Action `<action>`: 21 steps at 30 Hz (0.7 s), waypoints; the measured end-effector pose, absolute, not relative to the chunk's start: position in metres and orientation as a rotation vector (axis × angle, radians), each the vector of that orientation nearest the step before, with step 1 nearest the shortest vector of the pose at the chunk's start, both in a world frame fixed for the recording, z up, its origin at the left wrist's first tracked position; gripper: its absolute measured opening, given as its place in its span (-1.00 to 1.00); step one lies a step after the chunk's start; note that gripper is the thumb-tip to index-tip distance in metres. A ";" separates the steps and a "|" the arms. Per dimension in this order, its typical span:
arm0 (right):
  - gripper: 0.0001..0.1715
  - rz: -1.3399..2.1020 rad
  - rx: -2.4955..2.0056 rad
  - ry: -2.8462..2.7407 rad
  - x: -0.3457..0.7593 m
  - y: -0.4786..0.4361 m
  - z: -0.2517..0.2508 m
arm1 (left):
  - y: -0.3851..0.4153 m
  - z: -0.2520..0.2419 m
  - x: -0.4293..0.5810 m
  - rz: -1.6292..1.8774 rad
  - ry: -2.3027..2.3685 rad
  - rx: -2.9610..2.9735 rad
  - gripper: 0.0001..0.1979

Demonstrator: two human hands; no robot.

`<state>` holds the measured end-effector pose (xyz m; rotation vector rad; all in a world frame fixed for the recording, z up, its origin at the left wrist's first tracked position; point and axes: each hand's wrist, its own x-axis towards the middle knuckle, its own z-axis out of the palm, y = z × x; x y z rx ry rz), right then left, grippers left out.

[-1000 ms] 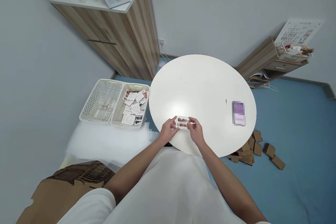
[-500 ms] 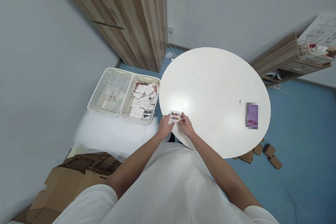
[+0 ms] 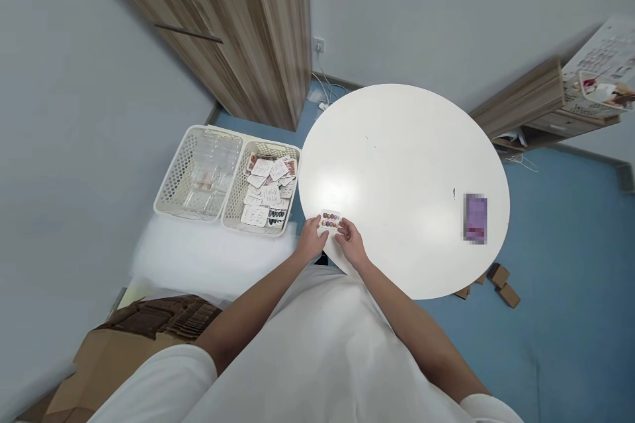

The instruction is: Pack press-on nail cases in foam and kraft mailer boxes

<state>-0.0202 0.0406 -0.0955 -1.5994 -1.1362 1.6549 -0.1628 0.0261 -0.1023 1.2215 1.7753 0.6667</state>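
A small white card of press-on nails point(image 3: 330, 219) is held just over the near left edge of the round white table point(image 3: 397, 139). Two rows of purple, orange and pink nails face up on it. My left hand point(image 3: 311, 238) grips the card's left edge between thumb and fingers. At the right edge, my right hand point(image 3: 352, 241) has its fingers bent, with the fingertips against the card's lower right side. To the left, a white basket point(image 3: 256, 145) holds many similar nail cards, most with the printed side up.
Another white basket point(image 3: 169, 188) contains clear plastic boxes. White wrapping material point(image 3: 213, 254) lies below the baskets, beside flattened cardboard point(image 3: 114, 357). A blurred purple item point(image 3: 475, 218) rests on the table's right side. Small brown boxes point(image 3: 503, 284) are on the blue floor.
My right hand's fingers have shifted slightly down along the card's right edge. The left hand keeps its grip. The camera view has moved a little.
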 end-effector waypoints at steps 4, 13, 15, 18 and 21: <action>-0.36 1.659 -1.570 -1.110 -0.032 0.049 -0.100 | 0.035 -0.105 -0.169 0.707 1.782 1.212 -0.48; -0.32 1.677 -1.501 -1.140 -0.054 0.087 -0.100 | 0.069 -0.108 -0.190 0.782 1.790 1.210 -0.46; -0.32 1.664 -1.492 -1.169 -0.055 0.089 -0.101 | 0.072 -0.108 -0.190 0.795 1.788 1.198 -0.45; -0.31 1.648 -1.483 -1.223 -0.053 0.088 -0.105 | 0.070 -0.109 -0.189 0.797 1.791 1.190 -0.45; -0.30 1.637 -1.466 -1.279 -0.051 0.087 -0.107 | 0.068 -0.109 -0.186 0.816 1.800 1.177 -0.45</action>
